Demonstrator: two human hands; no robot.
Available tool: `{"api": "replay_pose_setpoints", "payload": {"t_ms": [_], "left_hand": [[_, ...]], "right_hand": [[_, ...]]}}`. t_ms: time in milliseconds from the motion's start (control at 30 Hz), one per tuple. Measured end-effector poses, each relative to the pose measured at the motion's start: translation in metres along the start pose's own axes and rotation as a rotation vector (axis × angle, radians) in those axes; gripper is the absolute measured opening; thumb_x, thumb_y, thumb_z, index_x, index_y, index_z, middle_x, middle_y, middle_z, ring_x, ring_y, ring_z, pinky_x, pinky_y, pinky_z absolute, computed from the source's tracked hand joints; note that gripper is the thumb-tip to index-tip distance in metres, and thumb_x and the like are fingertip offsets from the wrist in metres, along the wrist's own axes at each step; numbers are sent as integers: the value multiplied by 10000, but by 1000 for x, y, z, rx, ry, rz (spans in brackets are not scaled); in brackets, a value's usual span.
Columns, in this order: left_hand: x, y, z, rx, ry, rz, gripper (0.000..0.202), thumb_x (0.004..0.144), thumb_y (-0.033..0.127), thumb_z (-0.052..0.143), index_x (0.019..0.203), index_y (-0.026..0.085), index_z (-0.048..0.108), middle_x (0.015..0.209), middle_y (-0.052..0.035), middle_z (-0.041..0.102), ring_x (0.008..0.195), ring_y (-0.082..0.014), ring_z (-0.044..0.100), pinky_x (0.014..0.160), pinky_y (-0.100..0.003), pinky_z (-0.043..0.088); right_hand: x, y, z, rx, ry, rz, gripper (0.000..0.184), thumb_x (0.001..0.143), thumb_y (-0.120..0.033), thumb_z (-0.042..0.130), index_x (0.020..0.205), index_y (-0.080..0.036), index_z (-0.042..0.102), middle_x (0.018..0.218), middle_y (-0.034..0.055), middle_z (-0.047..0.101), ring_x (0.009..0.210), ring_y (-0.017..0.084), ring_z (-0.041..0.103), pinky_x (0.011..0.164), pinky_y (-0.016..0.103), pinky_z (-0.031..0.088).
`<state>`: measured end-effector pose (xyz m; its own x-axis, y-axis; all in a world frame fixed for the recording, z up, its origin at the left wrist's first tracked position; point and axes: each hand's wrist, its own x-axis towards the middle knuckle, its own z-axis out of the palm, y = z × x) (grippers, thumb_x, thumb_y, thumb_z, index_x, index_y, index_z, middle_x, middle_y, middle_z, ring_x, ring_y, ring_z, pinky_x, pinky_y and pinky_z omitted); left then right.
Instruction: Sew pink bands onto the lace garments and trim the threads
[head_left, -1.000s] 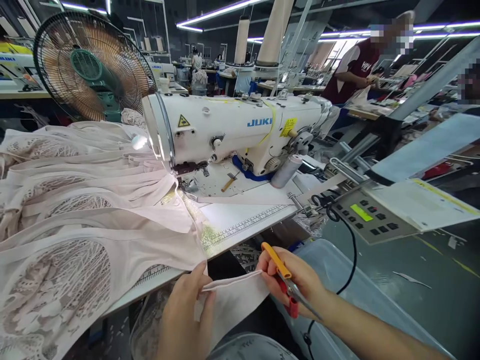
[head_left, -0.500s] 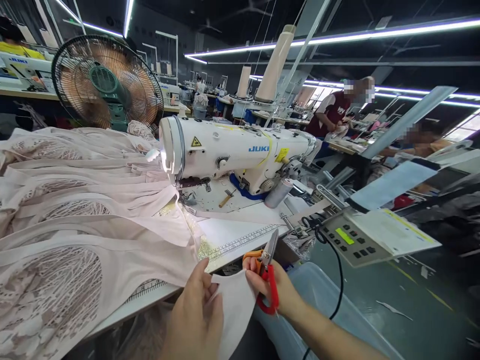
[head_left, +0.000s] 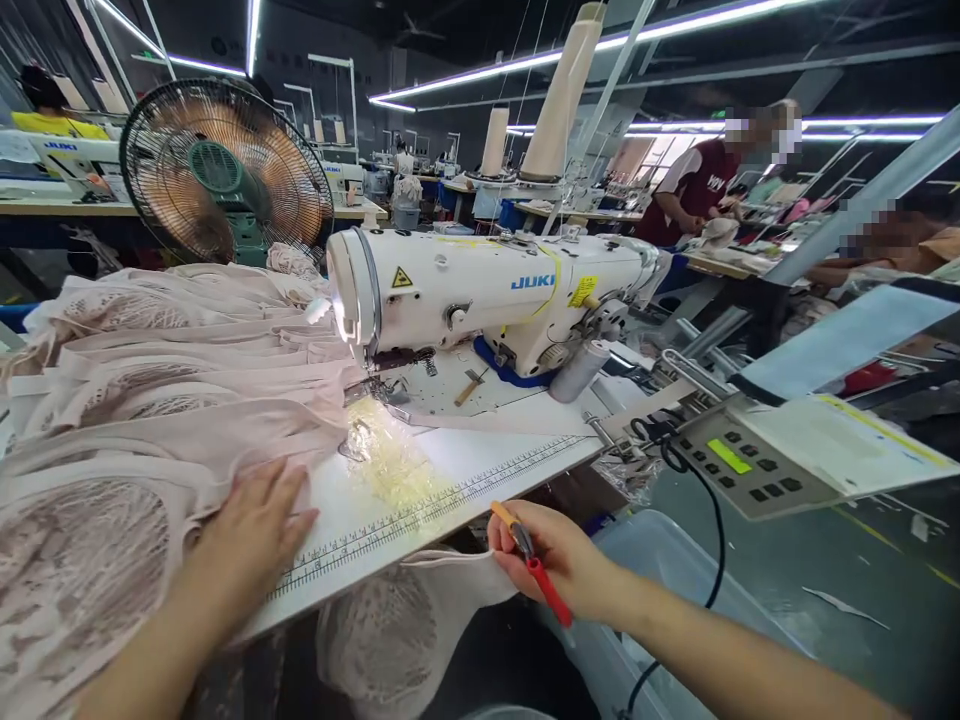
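Note:
My left hand lies on the near edge of a pile of pale pink lace garments, its fingers stretched out over the cloth. My right hand is closed around scissors with orange and red handles; their blades are hidden. Between its thumb and fingers it also pinches the end of a pale lace garment piece, which hangs down below the table edge. Beyond both hands stands a white sewing machine, with clear yellowish film on the table by its needle.
A printed ruler runs along the front of the sewing table. At right are a grey control panel with a black cable and a clear plastic bin below. A large fan stands behind the pile. Another person works farther back.
My left hand has let go of the pale cloth and moved left onto the pile. The garment piece now hangs from my right hand below the table. The scissors have turned downward.

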<state>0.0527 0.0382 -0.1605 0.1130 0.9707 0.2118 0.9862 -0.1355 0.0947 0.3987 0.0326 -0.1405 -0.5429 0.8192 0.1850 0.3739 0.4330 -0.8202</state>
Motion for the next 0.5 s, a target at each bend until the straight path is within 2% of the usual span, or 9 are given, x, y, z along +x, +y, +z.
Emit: {"api": "replay_pose_setpoints", "payload": {"t_ms": [100, 167, 233, 267, 300, 333, 400, 433, 500], "left_hand": [[-1, -46, -13, 98, -64, -61, 558, 860, 442, 343, 1222, 78, 561, 1275, -190, 569, 1151, -344, 533, 986, -503, 407], [-7, -50, -27, 191, -12, -83, 539, 865, 416, 333, 1148, 36, 591, 1159, -231, 616, 1062, -372, 573, 928, -527, 438], [-16, -31, -40, 220, 161, -53, 481, 881, 361, 321, 1065, 30, 618, 1063, -255, 635, 973, -384, 606, 856, -546, 470], [-21, -16, -44, 159, 261, 6, 436, 892, 338, 333, 1056, 55, 622, 1082, -241, 635, 972, -369, 614, 843, -531, 487], [-26, 2, -47, 36, 348, 88, 355, 896, 326, 389, 1047, 108, 625, 1056, -190, 662, 958, -324, 634, 830, -475, 515], [-31, 20, -48, -135, 345, 187, 270, 890, 304, 452, 1049, 167, 621, 1034, -128, 687, 944, -265, 653, 818, -393, 539], [-40, 49, -45, -531, 136, 298, 290, 901, 277, 464, 1177, 241, 547, 1080, -57, 694, 981, -190, 658, 826, -292, 545], [-44, 60, -41, -685, 34, 288, 281, 897, 271, 476, 1170, 264, 541, 1050, -29, 707, 945, -166, 672, 801, -258, 550], [-49, 70, -33, -833, -110, 159, 207, 881, 255, 496, 1072, 270, 573, 938, 1, 724, 834, -145, 690, 721, -223, 560]], "right_hand": [[10, -18, 9, -1, -82, -50, 107, 728, -151, 502, 685, -181, 409, 645, -22, 438, 568, 99, 370, 520, 209, 319], [20, -30, 17, 56, -144, -110, 76, 691, -127, 498, 705, -174, 440, 643, -29, 430, 560, 90, 363, 513, 198, 315], [30, -43, 24, 137, -194, -165, 85, 677, -121, 503, 719, -170, 447, 653, -31, 429, 551, 81, 359, 506, 189, 313], [35, -49, 27, 175, -215, -183, 91, 680, -125, 509, 722, -169, 442, 657, -31, 429, 546, 77, 356, 502, 186, 312], [40, -55, 29, 204, -234, -195, 98, 685, -130, 516, 722, -170, 434, 661, -32, 428, 544, 74, 354, 501, 184, 311], [44, -60, 30, 223, -244, -203, 108, 691, -138, 523, 719, -173, 425, 661, -33, 425, 542, 72, 349, 499, 184, 308], [52, -67, 31, 228, -250, -212, 132, 702, -156, 537, 713, -178, 408, 658, -36, 417, 544, 74, 342, 499, 186, 302], [55, -68, 30, 211, -236, -211, 143, 704, -159, 541, 708, -182, 399, 654, -39, 410, 546, 76, 336, 499, 187, 298], [60, -66, 29, 144, -187, -184, 179, 690, -134, 537, 689, -191, 368, 641, -47, 385, 547, 80, 323, 495, 189, 284]]}}
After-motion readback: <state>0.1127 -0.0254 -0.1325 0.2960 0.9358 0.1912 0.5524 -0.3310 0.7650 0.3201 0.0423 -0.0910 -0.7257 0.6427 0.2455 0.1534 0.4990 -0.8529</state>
